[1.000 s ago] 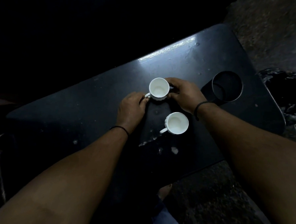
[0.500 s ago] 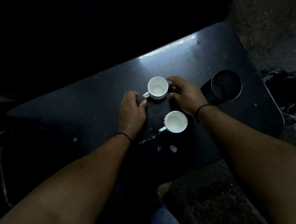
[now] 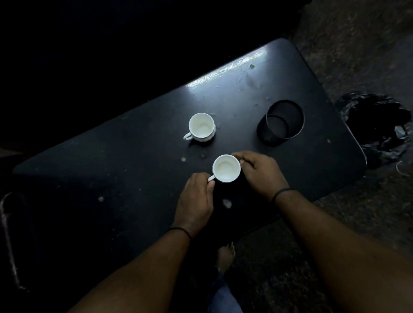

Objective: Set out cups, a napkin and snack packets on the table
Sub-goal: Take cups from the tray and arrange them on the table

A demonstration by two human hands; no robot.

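1. The left hand is lying knuckles-up on the table, its fingers curled in, with thumb and forefinger closing on the small handle of the near cup; the pinch itself is partly hidden, but the handle is sitting right at the fingertips.
2. The right hand is cupping the other side of the same cup, fingers loosely bent and a little spread, the forefinger reaching round the far rim and the thumb touching the wall nearest the palm.
3. The near cup is standing upright between the two hands, white and showing nothing inside but its pale bottom.
4. The far cup is standing alone and untouched, upright, with its handle pointing left; it too is showing only its white inside. It is sitting well apart from the near cup, further from the person.
5. To the right, a dark round holder with a thin metal rim is standing on the table; I cannot tell what, if anything, is in it.
6. The black tabletop is lying open to the left of both cups, speckled with pale crumbs; its near edge is running just below the wrists.
7. Beyond the right end, a crumpled black bag is lying on the ground.
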